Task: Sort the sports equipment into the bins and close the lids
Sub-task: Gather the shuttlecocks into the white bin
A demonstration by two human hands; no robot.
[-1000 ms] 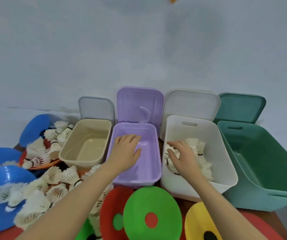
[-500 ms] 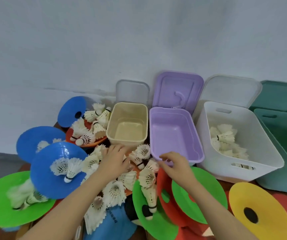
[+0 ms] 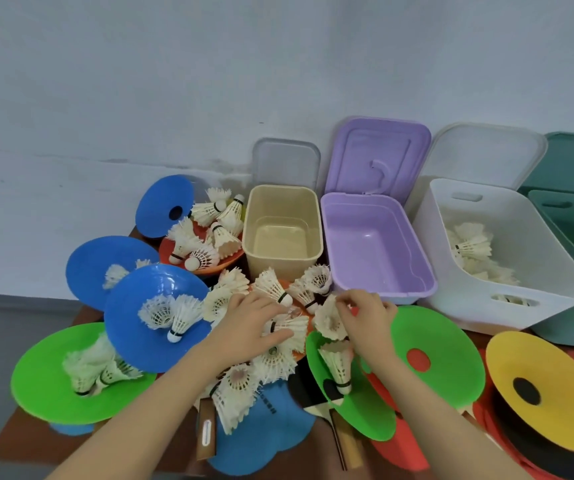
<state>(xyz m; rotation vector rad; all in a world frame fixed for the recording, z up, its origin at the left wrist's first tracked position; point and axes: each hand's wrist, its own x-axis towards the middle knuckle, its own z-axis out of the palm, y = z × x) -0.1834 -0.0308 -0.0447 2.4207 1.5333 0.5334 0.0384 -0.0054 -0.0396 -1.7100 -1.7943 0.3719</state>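
Head camera: the left hand [image 3: 247, 327] grips a shuttlecock [image 3: 287, 325] in the pile, fingers curled over it. Just right of it, the right hand [image 3: 365, 318] pinches another shuttlecock [image 3: 328, 322] by its feathers. Beyond both hands stand the open beige bin [image 3: 283, 268], purple bin [image 3: 382, 296] and white bin [image 3: 479, 306].

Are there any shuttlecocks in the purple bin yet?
No, the purple bin shows only its bare floor, while the shuttlecocks sorted so far lie in the white bin.
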